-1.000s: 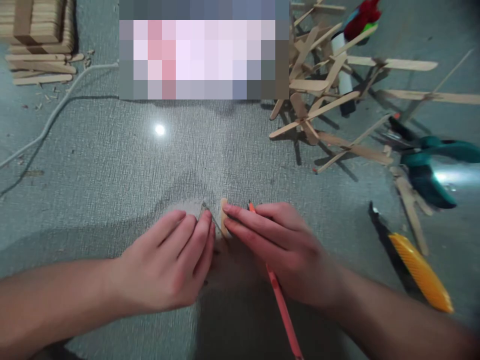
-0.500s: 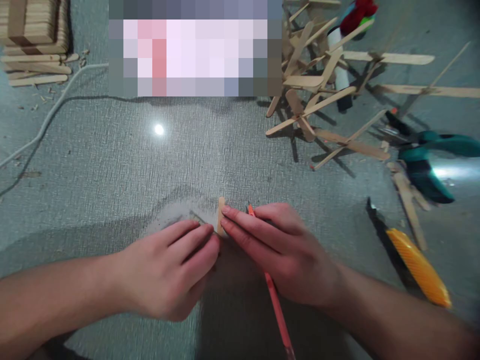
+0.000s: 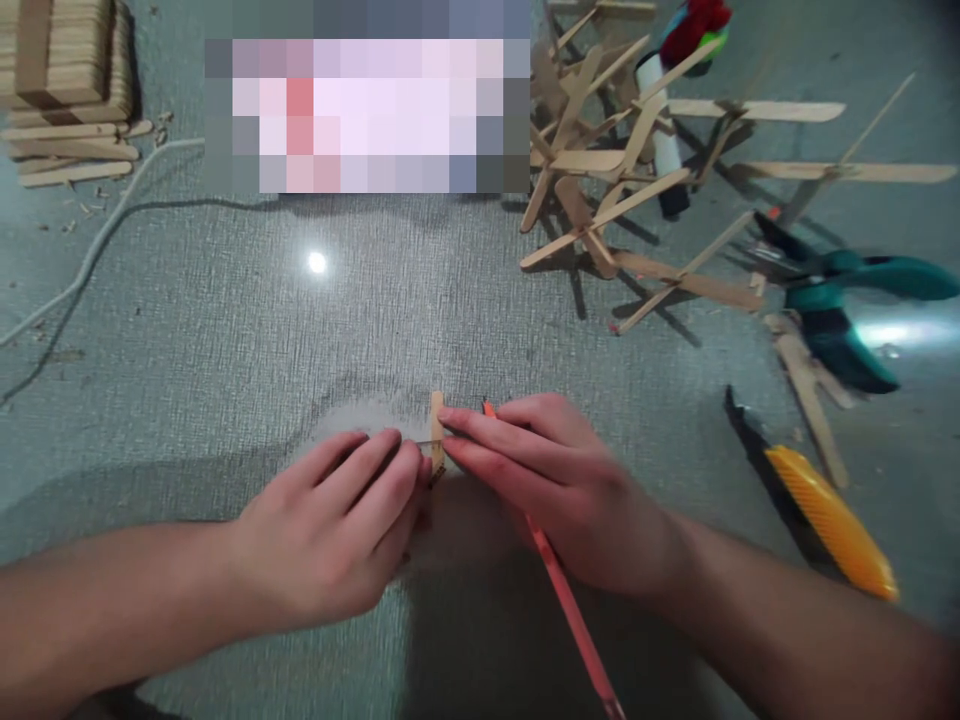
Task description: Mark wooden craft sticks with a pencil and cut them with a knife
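wooden stick (image 3: 437, 403) against right hand (image 3: 562, 485), far end free

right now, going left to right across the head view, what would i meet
banded stack of wooden sticks → left hand → small upright-lying wooden stick → right hand → yellow-handled cutter

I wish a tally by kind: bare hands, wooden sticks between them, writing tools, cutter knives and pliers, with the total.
Left hand and right hand: 2
Pale flat wooden stick between them: 1
Red pencil or pen: 1
Yellow-and-black cutter knife: 1
Pliers with teal handles: 1
Total: 6
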